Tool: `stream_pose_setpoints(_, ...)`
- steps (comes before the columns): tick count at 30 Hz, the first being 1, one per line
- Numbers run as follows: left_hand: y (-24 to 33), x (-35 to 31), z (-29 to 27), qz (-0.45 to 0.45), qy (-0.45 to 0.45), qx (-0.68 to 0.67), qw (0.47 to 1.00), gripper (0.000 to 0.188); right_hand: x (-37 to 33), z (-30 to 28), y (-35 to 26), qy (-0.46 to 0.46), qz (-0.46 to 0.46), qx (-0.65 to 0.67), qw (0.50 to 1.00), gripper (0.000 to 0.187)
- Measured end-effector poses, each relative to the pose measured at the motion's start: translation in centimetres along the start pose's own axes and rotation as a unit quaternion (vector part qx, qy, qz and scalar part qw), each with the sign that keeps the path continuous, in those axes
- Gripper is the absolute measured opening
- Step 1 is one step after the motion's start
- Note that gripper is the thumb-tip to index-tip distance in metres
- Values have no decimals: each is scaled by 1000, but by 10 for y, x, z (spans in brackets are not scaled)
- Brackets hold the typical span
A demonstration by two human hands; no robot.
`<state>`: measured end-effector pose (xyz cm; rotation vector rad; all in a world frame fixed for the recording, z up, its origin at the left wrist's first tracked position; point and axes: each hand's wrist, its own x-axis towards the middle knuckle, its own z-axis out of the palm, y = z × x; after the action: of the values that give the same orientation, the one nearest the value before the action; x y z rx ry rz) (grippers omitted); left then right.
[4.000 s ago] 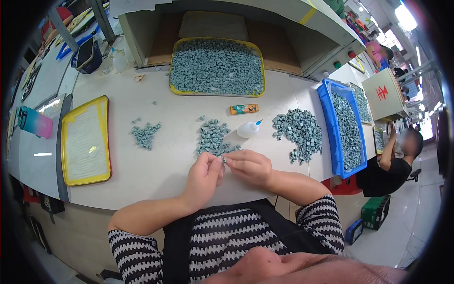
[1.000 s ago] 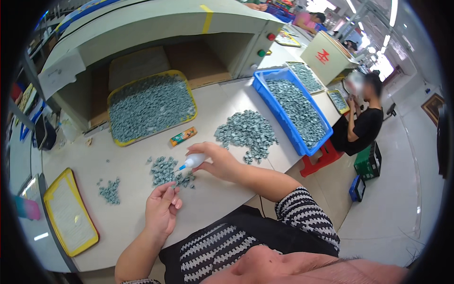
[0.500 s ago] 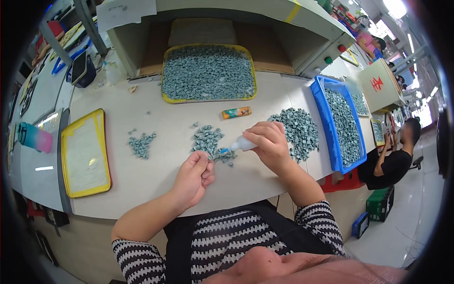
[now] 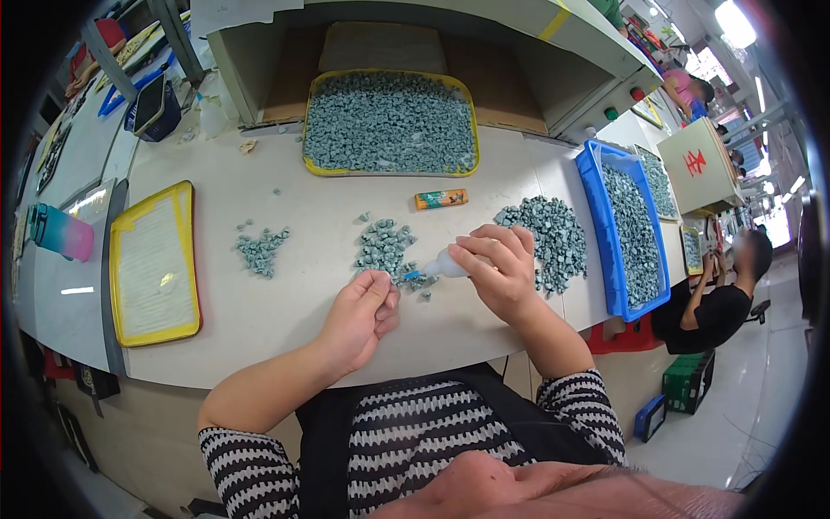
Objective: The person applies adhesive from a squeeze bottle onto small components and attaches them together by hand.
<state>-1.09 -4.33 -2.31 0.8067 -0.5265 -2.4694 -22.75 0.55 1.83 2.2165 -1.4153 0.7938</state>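
Observation:
My right hand (image 4: 501,270) is closed around a small whitish squeeze bottle (image 4: 447,264) with a blue nozzle (image 4: 412,275). The bottle is tilted, its nozzle pointing left at the fingertips of my left hand (image 4: 361,313). Those fingers are pinched together on something tiny that I cannot make out. Just beyond the left fingertips lies a small heap of grey-green pieces (image 4: 381,246), with a few strays near the nozzle. A larger pile of darker pieces (image 4: 545,232) spreads out behind and right of my right hand.
A yellow-rimmed tray (image 4: 474,130) full of pieces stands at the back, before an open box-like cabinet (image 4: 553,82). An orange-and-green cylinder (image 4: 441,199) lies midway. Rightward is a blue bin (image 4: 613,285) of pieces; leftward, a small heap (image 4: 262,251), a paper-lined yellow tray (image 4: 156,268) and a bottle (image 4: 62,233).
The blue nozzle has come nearer to my left fingertips, and some right-hand fingers have lifted slightly. The whole view has shifted a little. Both hands keep their grips.

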Motion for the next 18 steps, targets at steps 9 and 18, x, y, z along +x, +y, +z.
stream_pose_setpoints(9, -1, 0, -2, 1, 6, 3, 1000, 17, 3, -3, -3, -1, -11, -12, 1000, 35)
stream_pose_setpoints(18, -3, 2, -2, -4, 2, 0, 1000, 14, -6, 8, 13, -14, 197, 165, 966, 34)
